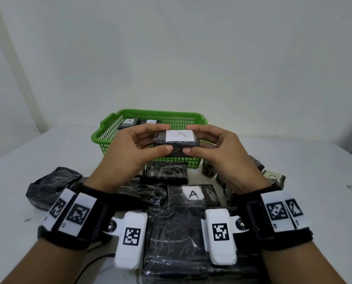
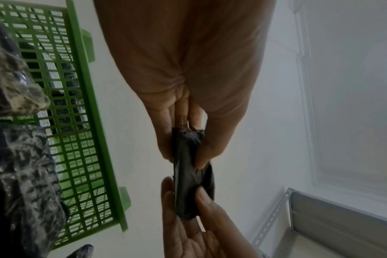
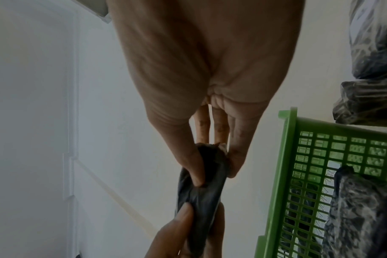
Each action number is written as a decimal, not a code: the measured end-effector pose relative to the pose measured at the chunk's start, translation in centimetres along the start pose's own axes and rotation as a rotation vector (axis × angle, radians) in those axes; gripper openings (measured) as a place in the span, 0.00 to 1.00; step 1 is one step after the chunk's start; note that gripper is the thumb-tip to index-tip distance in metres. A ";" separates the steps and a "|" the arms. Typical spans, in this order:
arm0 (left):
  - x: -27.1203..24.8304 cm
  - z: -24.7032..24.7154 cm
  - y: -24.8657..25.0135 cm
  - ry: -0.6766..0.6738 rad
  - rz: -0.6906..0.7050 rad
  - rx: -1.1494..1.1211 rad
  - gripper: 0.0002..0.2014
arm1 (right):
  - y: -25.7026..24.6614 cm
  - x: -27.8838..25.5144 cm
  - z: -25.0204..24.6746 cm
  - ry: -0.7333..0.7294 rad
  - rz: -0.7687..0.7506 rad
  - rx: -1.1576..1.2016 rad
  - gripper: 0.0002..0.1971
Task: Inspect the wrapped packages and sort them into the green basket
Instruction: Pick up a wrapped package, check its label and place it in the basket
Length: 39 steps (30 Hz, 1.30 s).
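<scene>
Table fills the scene, white, spread with black wrapped packs. Basket, green mesh, sits at the far side against the wall, and 2 packs lie in its left end, each with a white label up. Pile of more packs crowds the near table, right up to the basket's front wall; 1 of them shows an "A" label. Left hand and right hand are up over the basket's near rim, sharing 1 pack, label "A" facing up. Each hand pinches an end, thumb on the near edge, fingers along the far edge. Wrist views show the pack edge-on, clear of the basket.
</scene>
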<state>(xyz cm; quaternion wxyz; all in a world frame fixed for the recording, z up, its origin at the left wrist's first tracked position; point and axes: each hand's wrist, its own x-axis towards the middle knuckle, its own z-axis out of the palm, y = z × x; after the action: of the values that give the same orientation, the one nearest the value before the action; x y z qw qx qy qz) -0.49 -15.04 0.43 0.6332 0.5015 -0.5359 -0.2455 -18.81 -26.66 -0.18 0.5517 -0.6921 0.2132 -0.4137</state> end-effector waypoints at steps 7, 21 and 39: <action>0.0 -0.1 -0.5 -0.058 0.046 -0.009 0.25 | -0.1 -0.1 0.4 -0.092 0.144 0.181 0.29; -0.3 0.4 0.0 -0.055 -0.029 0.045 0.16 | 0.1 -0.1 0.3 0.008 0.050 0.081 0.15; 0.1 -0.5 -0.6 0.017 -0.026 0.081 0.18 | -0.9 -0.3 0.6 -0.082 0.142 0.287 0.29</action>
<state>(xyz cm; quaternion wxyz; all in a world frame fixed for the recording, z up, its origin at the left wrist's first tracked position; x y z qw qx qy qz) 0.14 -15.18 -0.03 0.6137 0.5357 -0.5336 -0.2273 -18.63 -25.87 0.54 0.6810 -0.6057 0.1778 -0.3713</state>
